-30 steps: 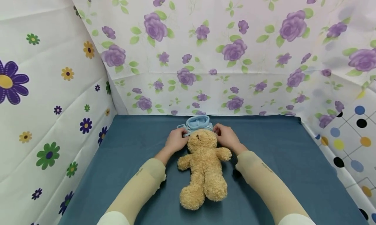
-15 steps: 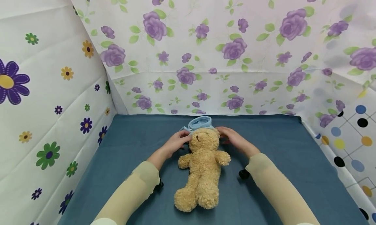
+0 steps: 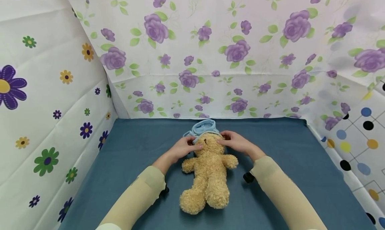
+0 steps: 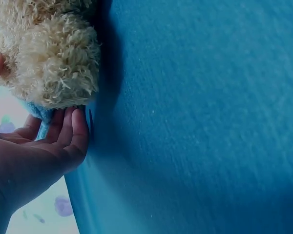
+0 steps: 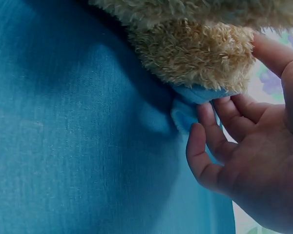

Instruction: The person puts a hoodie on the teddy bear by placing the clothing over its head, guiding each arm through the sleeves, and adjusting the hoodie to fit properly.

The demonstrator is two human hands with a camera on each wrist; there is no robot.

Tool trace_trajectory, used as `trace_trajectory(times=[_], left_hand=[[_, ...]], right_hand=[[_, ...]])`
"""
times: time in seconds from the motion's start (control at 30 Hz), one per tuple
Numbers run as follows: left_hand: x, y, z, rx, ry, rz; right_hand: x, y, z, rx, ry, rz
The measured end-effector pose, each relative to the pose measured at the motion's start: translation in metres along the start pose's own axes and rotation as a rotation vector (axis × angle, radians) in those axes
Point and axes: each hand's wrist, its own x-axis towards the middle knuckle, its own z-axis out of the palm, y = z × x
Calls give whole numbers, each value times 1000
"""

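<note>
A curly tan teddy bear [image 3: 209, 166] lies on its back, its head towards the far edge. Over the top of the head sits a light-blue cloth piece [image 3: 205, 126] with a round, thick-rimmed opening; its exact kind is unclear. My left hand [image 3: 181, 148] grips the left side of the head, thumb on the face. Its curled fingers [image 4: 71, 127] have a strip of the blue cloth among them. On the other side, my right hand [image 3: 239, 142] puts its thumb on the cheek while its fingertips [image 5: 205, 111] hold the cloth's edge below the head.
Blue-grey cloth covers the table [image 3: 285, 150]. White flowered sheeting [image 3: 192, 49] rises close behind the blue cloth piece, and more sheeting [image 3: 45, 123] closes off the left side. Patterned sheeting [image 3: 355, 156] stands on the right.
My thumbs have come round onto the bear's face from the sides of its head. The blue cloth now reaches lower over the head. The bear's legs swung left, then partly back.
</note>
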Motion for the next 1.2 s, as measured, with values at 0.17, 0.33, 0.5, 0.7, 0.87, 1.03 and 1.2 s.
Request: trace_trajectory(times=[0.17, 0.33, 0.5, 0.7, 0.87, 1.03, 1.2], left_hand=[[1, 0, 5, -11, 20, 3], [2, -2, 11, -34, 32, 49], [3, 0, 16, -48, 57, 99], [4, 3, 19, -53, 95, 161], [3, 7, 18, 35, 121, 205], [2, 10, 17, 108, 105, 213], [3, 16, 18, 193, 68, 231]], right_hand=[[2, 1, 2, -26, 2, -35], [4, 3, 6, -78, 39, -124], [1, 2, 11, -140, 135, -181], [-3, 1, 20, -225, 222, -230], [-5, 3, 20, -295, 217, -365], [-10, -1, 14, -292, 120, -304], [-15, -13, 9, -428, 112, -241]])
